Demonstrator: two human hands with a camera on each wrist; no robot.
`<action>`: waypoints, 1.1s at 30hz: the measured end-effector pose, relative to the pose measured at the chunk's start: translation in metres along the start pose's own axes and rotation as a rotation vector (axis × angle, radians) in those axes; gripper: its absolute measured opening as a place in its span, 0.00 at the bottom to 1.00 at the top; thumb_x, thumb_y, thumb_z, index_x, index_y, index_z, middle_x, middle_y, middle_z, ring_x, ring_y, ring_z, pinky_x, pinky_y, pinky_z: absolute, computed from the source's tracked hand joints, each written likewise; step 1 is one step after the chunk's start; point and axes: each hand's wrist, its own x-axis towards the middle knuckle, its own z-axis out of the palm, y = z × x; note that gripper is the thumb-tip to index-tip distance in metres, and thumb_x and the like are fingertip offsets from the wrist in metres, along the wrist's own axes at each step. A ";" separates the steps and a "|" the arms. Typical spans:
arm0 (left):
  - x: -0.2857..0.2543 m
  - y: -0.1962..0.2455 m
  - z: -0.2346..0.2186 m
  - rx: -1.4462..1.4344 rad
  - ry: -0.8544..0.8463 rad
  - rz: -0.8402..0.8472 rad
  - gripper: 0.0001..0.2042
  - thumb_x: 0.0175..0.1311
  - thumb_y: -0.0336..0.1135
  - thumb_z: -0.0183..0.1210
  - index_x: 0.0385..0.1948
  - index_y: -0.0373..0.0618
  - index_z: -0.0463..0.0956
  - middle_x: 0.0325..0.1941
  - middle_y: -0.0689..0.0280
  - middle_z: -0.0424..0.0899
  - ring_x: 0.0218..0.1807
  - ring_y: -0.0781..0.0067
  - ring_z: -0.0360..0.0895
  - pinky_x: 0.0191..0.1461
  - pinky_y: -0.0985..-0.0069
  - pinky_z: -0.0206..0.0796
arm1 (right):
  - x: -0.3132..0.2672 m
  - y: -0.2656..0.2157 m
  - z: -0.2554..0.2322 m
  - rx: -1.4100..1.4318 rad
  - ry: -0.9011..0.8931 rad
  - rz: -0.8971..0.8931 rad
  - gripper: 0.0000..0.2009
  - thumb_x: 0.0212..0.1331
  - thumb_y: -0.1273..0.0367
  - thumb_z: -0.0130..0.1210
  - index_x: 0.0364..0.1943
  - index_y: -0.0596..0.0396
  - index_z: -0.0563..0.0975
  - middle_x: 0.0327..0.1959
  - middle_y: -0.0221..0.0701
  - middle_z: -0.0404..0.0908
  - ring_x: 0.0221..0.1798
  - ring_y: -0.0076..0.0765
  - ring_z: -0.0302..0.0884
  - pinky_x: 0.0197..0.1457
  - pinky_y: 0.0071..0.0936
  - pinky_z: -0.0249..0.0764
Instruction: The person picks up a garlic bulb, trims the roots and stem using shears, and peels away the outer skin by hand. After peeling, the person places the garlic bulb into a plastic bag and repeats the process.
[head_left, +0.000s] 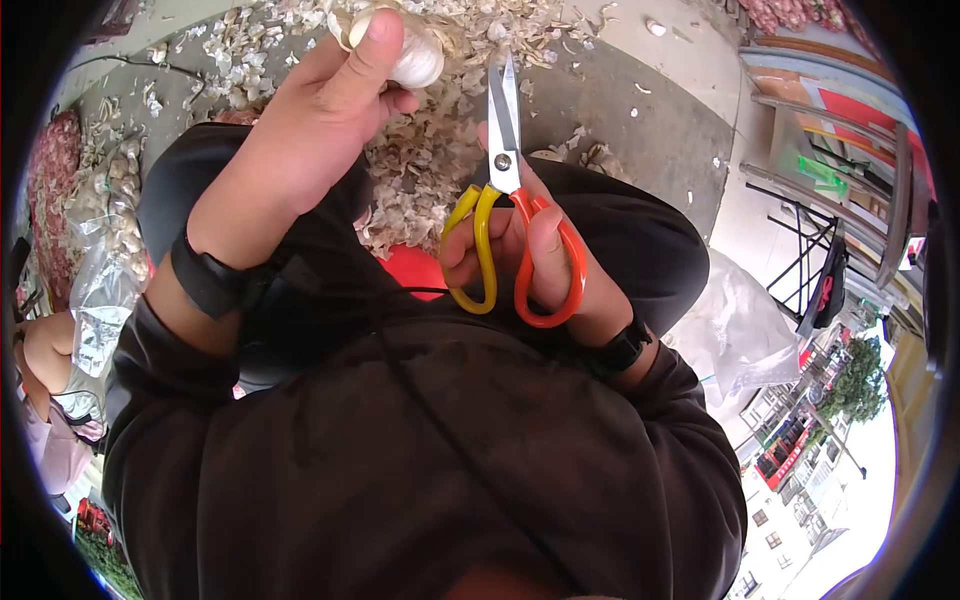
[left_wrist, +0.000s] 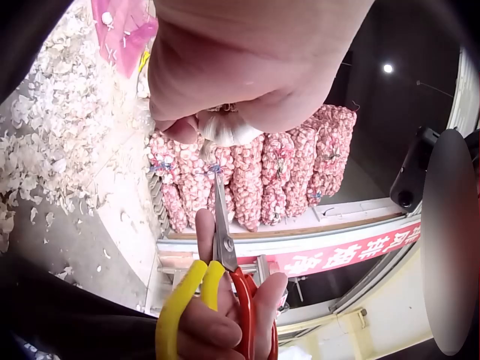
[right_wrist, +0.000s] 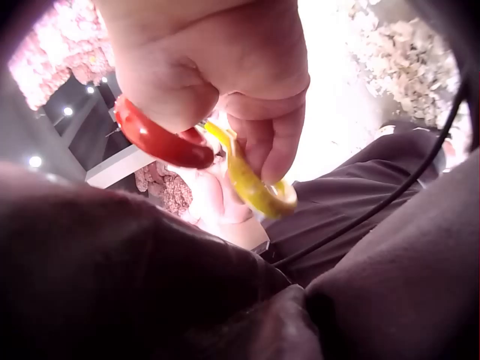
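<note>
Head view: left hand pinches a garlic bulb near the tips of scissors the right hand grips.

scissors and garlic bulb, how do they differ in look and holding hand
The scissors are long, part metal, part yellow and red; the garlic bulb is rounded and whitish. The right hand holds the scissors, the left hand the garlic bulb. Both are hand-held.

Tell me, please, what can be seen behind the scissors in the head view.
Behind the scissors' blades lie scattered garlic skins; behind the handles is part of the right hand. Whatever sits directly behind the metal and the handles themselves is covered.
</note>
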 end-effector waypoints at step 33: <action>0.001 -0.006 0.029 0.325 -0.356 -0.062 0.20 0.71 0.43 0.52 0.57 0.42 0.63 0.43 0.68 0.76 0.40 0.80 0.71 0.45 0.79 0.67 | -0.003 0.008 -0.021 0.109 0.221 0.027 0.25 0.68 0.55 0.52 0.57 0.62 0.70 0.21 0.21 0.68 0.20 0.20 0.65 0.25 0.20 0.65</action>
